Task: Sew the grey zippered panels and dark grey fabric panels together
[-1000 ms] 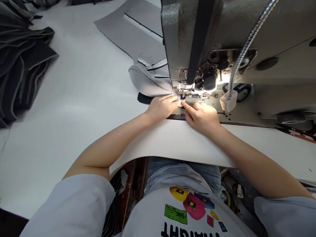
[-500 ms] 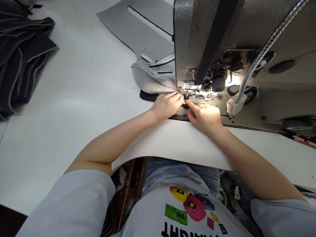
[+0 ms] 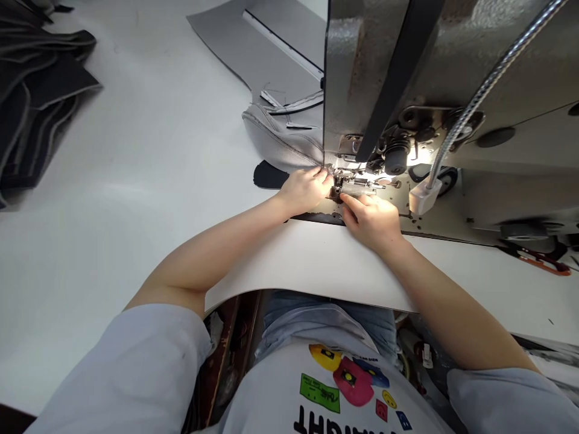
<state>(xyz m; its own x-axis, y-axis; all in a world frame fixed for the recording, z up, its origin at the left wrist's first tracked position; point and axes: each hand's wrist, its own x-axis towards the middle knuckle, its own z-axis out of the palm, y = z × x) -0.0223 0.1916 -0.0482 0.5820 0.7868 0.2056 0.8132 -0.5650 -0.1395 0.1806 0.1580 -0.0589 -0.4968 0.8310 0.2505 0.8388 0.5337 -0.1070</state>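
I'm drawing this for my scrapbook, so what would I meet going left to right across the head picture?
Pile of dark fabric pieces → grey fabric piece with a white strip → black machine knob → white lamp head → orange-and-black tool, perhaps scissors.

Vs 1 sec ago, gap betw. L hand [image 3: 304, 193] & R hand [image 3: 373, 222] fingertips is wider; more of dk piece [image 3: 269, 175] shows, L hand's 9 o'clock; orange snips [image 3: 561, 270] show more, R hand's 3 o'clock.
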